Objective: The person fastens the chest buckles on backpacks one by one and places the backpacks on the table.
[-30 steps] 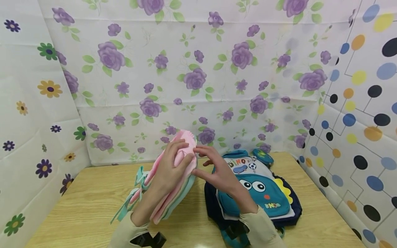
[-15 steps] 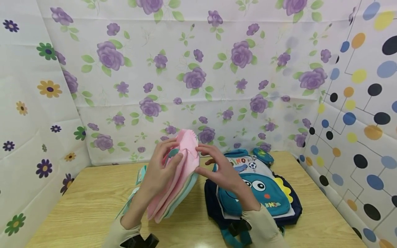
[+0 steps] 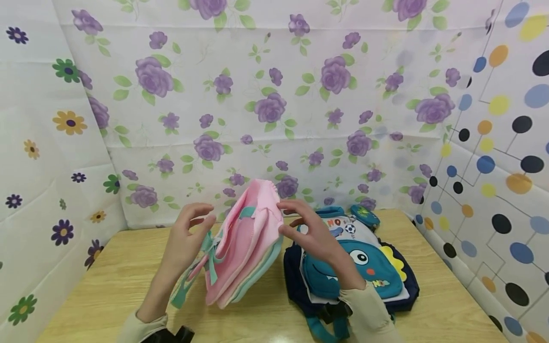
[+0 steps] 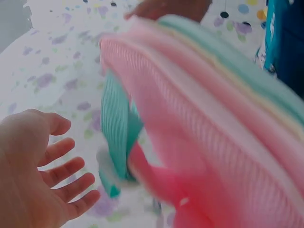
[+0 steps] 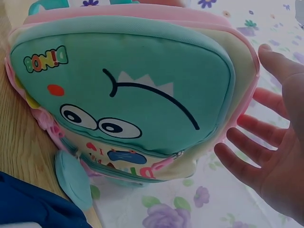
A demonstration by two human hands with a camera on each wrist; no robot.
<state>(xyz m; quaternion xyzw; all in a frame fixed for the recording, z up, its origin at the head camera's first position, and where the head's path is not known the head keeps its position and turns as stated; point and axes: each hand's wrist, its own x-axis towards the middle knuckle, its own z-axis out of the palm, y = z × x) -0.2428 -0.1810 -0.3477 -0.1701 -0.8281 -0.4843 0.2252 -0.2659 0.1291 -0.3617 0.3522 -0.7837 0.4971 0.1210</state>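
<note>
A pink and mint child's backpack (image 3: 244, 252) with a dinosaur face (image 5: 142, 90) stands on the table, its front turned right. Mint straps (image 3: 210, 257) hang at its left side. My left hand (image 3: 184, 243) is apart from the bag, left of the straps, its fingers loosely bent around nothing; the left wrist view shows its palm and spread fingers. At the bag's upper right edge is my right hand (image 3: 315, 240), with thumb and fingertips touching the side. The right wrist view shows these fingers (image 5: 256, 133) extended along the edge.
A navy and teal dinosaur backpack (image 3: 364, 274) lies on the wooden table (image 3: 120, 286) to the right, partly behind my right forearm. A small mint pouch (image 5: 73, 180) hangs from the pink bag. Flower-patterned sheets (image 3: 240, 114) enclose the back and left.
My left hand has let go of the pink backpack and drawn away left, uncovering its back and straps. The bag has shifted slightly right, and my right hand stays at its edge.
</note>
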